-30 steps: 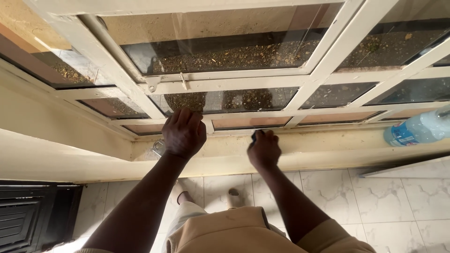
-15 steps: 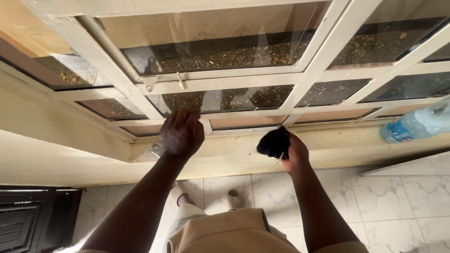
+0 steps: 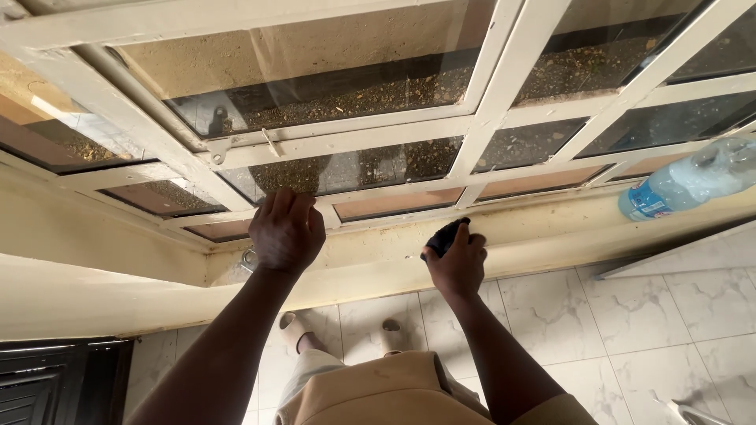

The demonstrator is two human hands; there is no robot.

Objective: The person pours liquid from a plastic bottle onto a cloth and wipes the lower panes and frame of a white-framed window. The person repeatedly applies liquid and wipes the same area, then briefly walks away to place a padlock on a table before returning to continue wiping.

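I look down at a cream window sill point(image 3: 543, 228) below a white-framed window point(image 3: 488, 118). My left hand point(image 3: 285, 230) rests flat against the lower window frame, fingers together, holding nothing. My right hand point(image 3: 458, 261) is closed around a small black cloth point(image 3: 442, 238) and presses it onto the sill, to the right of my left hand. A small metal latch point(image 3: 249, 258) sits on the sill just left of my left hand.
A clear plastic bottle with a blue label point(image 3: 687, 179) lies on the sill at the far right. White marble-pattern floor tiles point(image 3: 630, 315) lie below, with my feet point(image 3: 293, 324) on them. A dark grille point(image 3: 47, 378) fills the lower left corner.
My right hand lifted the black cloth off the sill, swung it right, then brought it back down onto the sill. The view shifted left; my left hand stayed on the frame.
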